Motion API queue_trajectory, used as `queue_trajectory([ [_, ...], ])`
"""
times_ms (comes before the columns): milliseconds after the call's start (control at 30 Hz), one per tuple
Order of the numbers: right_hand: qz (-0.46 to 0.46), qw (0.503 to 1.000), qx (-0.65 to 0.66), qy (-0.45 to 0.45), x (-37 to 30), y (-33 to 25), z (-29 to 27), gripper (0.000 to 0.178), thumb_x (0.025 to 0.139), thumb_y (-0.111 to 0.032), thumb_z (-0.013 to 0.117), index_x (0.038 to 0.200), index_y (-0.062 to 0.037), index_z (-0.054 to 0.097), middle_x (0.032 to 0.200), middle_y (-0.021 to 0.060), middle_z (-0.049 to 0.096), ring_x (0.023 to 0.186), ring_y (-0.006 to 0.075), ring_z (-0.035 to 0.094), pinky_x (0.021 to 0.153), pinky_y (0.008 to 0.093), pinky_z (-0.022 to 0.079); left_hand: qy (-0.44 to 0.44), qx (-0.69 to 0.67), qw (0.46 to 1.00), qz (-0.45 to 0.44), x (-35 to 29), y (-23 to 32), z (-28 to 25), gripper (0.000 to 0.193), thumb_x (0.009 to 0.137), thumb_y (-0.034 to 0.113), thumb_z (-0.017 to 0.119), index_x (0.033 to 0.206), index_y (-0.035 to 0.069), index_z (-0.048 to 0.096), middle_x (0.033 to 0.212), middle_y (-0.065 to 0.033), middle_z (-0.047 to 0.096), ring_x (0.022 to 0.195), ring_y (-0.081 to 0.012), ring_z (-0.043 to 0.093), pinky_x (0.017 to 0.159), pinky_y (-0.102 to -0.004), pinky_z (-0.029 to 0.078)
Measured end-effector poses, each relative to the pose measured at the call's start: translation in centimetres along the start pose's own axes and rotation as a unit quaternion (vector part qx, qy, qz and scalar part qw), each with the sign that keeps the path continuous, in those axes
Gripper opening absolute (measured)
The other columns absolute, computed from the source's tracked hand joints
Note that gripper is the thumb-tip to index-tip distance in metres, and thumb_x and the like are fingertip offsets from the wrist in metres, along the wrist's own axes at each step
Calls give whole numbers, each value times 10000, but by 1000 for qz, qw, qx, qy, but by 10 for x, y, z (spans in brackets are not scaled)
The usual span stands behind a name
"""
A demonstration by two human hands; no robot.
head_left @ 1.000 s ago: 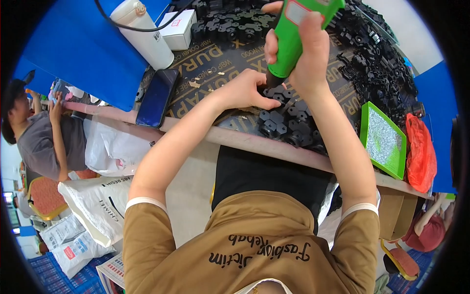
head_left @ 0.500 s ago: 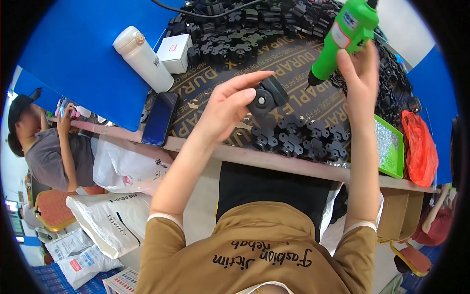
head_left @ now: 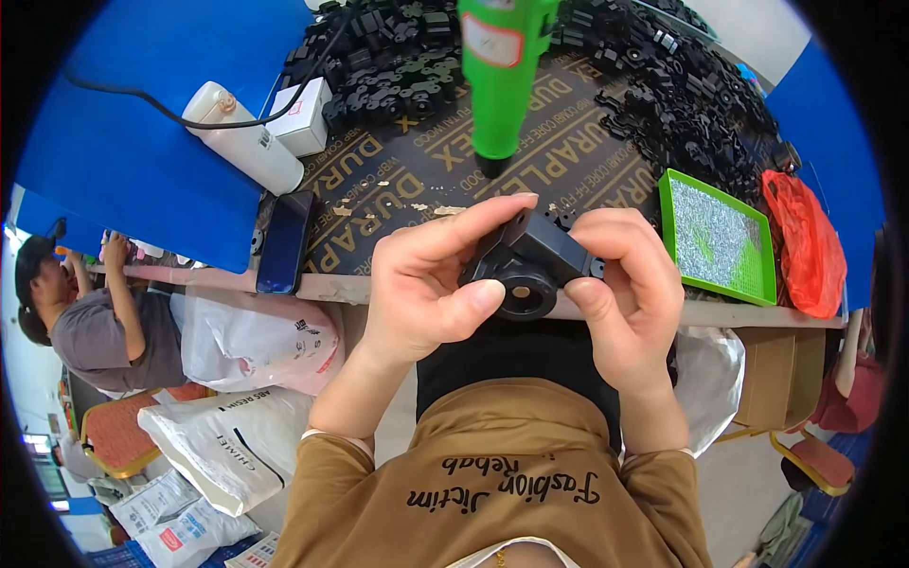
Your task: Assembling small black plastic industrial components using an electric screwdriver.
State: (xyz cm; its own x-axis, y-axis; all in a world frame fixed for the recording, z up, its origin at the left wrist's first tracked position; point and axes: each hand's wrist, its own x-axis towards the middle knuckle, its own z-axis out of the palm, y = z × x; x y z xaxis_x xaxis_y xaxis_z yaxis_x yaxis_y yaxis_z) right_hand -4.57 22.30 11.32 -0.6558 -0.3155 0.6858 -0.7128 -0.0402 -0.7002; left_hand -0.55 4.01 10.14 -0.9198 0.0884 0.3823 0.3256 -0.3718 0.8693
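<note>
In front of my body, my left hand [head_left: 421, 270] grips a black plastic part [head_left: 535, 251], thumb below and fingers along its far side. The part has a block-like body and a round, wheel-like end with a pale metal centre. My right hand [head_left: 630, 293] closes on its right side with bent fingers and thumb; a small black edge shows between them, and I cannot tell whether it is a separate piece. A green electric screwdriver [head_left: 499, 85] hangs tip down just beyond the hands, with no hand on it.
A green tray [head_left: 715, 241] of small silvery pieces sits right, beside a red plastic bag [head_left: 805, 246]. Heaps of black parts [head_left: 682, 95] cover the table's far side. Left are a white bottle [head_left: 244, 137], a white box [head_left: 301, 118] and a phone [head_left: 285, 243]. A co-worker [head_left: 104, 312] sits far left.
My right hand has let go of the green screwdriver, which now hangs further left, and has come down to the black part. My left hand has moved the part nearer to my body.
</note>
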Motion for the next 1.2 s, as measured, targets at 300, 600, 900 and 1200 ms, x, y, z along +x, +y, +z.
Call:
queue_trajectory([
  [300, 20, 999, 17, -18, 2, 5, 2, 224, 755, -41, 697, 952, 25, 614, 901, 122, 606, 774, 218, 572, 698, 295, 475, 16, 17, 1000, 9, -1, -1, -5, 534, 767, 68, 667, 1253, -105, 532, 1178, -146, 605, 1088, -190, 579, 972, -319, 440],
  [600, -71, 992, -100, -38, 84, 59, 17, 562, 823, -120, 695, 1312, -8, 442, 1102, 108, 589, 1001, 204, 581, 882, 329, 471, 18, 367, 929, 37, 10, 8, -92, 418, 743, 12, 655, 1159, -10, 617, 1099, -88, 585, 983, -167, 580, 851, -265, 460],
  [900, 65, 988, 126, -57, 131, 64, 67, 443, 814, -52, 654, 1202, -31, 441, 954, 33, 502, 861, 124, 505, 736, 263, 452, -122, 447, 882, -80, 51, -42, -127, 395, 869, 132, 620, 1257, 81, 568, 1152, -103, 585, 1063, -223, 558, 893, -305, 446],
  [1200, 15, 970, 235, 64, 87, 68, 9, 349, 929, -186, 618, 1186, 11, 489, 822, 86, 548, 685, 159, 575, 548, 274, 445, -43, 530, 846, 36, 20, -25, -91, 322, 774, 208, 725, 1033, 40, 635, 1148, -131, 571, 1069, -290, 552, 907, -360, 442],
])
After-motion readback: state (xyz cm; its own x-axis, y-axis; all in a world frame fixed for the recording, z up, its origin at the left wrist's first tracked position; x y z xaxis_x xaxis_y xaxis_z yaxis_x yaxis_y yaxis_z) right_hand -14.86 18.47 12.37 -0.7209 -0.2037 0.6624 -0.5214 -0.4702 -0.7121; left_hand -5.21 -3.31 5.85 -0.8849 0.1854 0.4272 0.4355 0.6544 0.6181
